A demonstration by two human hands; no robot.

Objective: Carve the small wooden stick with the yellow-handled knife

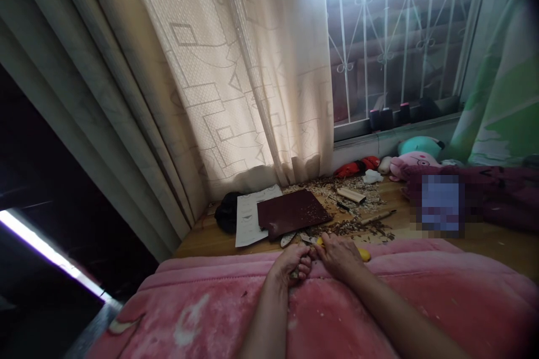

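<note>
My left hand (295, 263) is closed above the pink blanket, its fingers curled around something small and pale that I cannot make out. Close beside it, my right hand (340, 258) grips a yellow-handled tool (364, 254). The handle shows at both sides of the hand, while the working end is hidden. The fingertips of both hands nearly meet. Just beyond them, brown and pale shavings (370, 229) lie scattered on the wooden table, around a dark red board (292, 213). A pale wooden block (351, 195) and a thin stick (379, 217) lie among the shavings.
A pink blanket (202, 303) covers the near side up to the table edge. White paper (248, 230) lies partly beneath the board, beside a black item (227, 213). Plush toys (415, 162) and a red item (357, 166) sit near the barred window. Curtains (252, 78) hang behind.
</note>
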